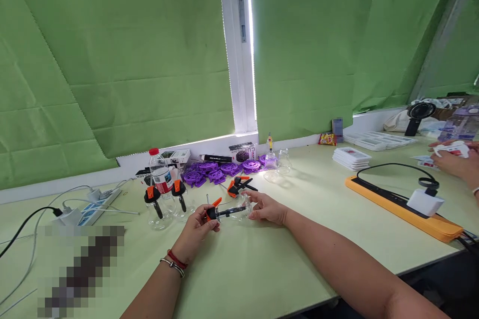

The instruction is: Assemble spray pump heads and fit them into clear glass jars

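We hold a black-and-orange pump handle against a clear cup low over the green table: left hand pinching the handle, right hand curled around the cup. Two fitted cups stand just left; another handle and bare cups lie beyond, apparently unassembled.

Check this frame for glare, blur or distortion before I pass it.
Head view: a blown-out strip of daylight between the green blinds; wide-angle stretch at the edges; a pixelated block at lower left; left hand and right hand on the pump tool stay sharp.
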{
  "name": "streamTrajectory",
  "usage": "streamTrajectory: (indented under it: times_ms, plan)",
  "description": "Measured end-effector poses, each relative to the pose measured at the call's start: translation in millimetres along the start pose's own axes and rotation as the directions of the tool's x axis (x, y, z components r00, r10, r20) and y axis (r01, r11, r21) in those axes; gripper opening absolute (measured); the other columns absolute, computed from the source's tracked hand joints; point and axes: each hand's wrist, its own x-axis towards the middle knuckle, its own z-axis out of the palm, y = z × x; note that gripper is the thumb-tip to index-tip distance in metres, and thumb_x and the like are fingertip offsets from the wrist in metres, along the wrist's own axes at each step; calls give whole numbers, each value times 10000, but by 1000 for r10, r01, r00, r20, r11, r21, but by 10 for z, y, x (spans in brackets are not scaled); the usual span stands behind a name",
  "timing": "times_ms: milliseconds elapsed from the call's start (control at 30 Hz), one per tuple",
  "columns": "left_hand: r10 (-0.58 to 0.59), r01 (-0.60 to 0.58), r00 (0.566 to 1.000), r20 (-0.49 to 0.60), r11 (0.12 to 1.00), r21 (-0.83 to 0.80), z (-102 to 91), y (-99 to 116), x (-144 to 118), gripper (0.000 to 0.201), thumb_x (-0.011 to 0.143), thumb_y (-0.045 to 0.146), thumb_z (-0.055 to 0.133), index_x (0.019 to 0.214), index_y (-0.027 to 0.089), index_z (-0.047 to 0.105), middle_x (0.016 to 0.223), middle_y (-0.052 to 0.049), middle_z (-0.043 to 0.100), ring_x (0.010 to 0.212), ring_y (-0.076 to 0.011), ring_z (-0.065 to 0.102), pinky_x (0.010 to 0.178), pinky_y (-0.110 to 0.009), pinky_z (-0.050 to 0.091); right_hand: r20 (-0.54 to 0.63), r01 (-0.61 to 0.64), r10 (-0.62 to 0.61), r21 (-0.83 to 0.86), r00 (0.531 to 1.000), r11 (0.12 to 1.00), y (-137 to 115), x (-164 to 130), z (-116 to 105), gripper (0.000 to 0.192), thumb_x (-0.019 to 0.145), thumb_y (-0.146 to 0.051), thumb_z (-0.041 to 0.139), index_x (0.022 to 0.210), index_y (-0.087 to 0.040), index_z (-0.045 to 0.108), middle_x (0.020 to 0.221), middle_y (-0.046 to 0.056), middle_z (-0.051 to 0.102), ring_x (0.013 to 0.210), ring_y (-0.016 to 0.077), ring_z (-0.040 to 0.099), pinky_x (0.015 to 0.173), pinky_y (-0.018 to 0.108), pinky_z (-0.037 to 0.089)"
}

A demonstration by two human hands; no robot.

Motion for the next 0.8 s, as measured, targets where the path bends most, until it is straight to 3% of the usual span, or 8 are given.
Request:
streamTrajectory:
  times_ms: [467,633,800]
  plan:
    - [24,-26,999,26,998,63,-31,-40,19,421,728,323,648,1094,179,499,782,-2,584,703,-153,594,754,-340,471,12,-21,21,-27,1000,999,64,24,-31,816,594,-357,791,1289,-241,378,1104,63,519,525,17,442,459,180,383]
    - [199,-188,979,-49,968,166,38,17,-56,475,769,337,613,1211,222,482,978,-49,581,852,-166,557,774,-307,467,63,1,10,-175,998,985,105,14,19,875,484,-309,840,1202,-263,342,1173,56,495,582,37,480,556,218,448]
    - [423,-343,896,-134,852,395,122,181,-201,469,787,317,595,1238,246,484,1090,-72,565,920,-187,553,815,-302,450,89,15,31,-481,996,876,-15,-34,229,866,457,-329,843,1172,-251,361,977,4,561,582,63,454,553,215,412]
